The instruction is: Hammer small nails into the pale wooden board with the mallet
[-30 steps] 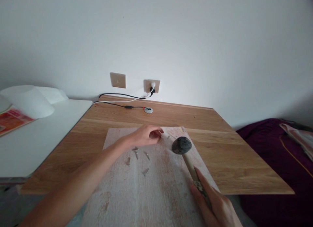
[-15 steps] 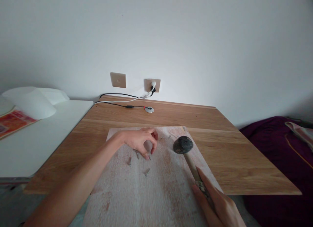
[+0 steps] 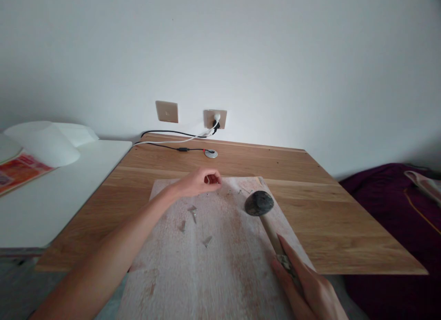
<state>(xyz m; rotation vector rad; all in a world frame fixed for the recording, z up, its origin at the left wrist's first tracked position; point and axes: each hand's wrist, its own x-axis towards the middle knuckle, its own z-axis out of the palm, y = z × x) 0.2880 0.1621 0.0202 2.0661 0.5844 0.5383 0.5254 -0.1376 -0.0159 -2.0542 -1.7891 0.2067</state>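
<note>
My left hand [image 3: 201, 181] is closed in a pinch over the far part of a whitish, worn wooden board [image 3: 206, 274]. A small nail seems to be between its fingertips, mostly hidden by them. My right hand [image 3: 310, 288] wraps round the handle of a rubber mallet [image 3: 259, 204], whose black head is over the board's right side. Several short metal nails [image 3: 207, 241] lie loose on the board, nearer to me than my left hand. Small dark dots run in a row near its far edge, where another nail [image 3: 240, 191] shows left of the mallet head.
Beneath the board is a wooden tabletop [image 3: 337, 228] against a white wall. Cables [image 3: 165, 142] run along its back to a wall socket [image 3: 215, 119]. At left, a white table [image 3: 79, 187] carries a white roll [image 3: 44, 143]. Purple fabric [image 3: 386, 205] lies at right.
My left hand has moved away from the loose nails toward the board's far edge, its fingertips still pinched. The mallet and my right hand have stayed nearly in place.
</note>
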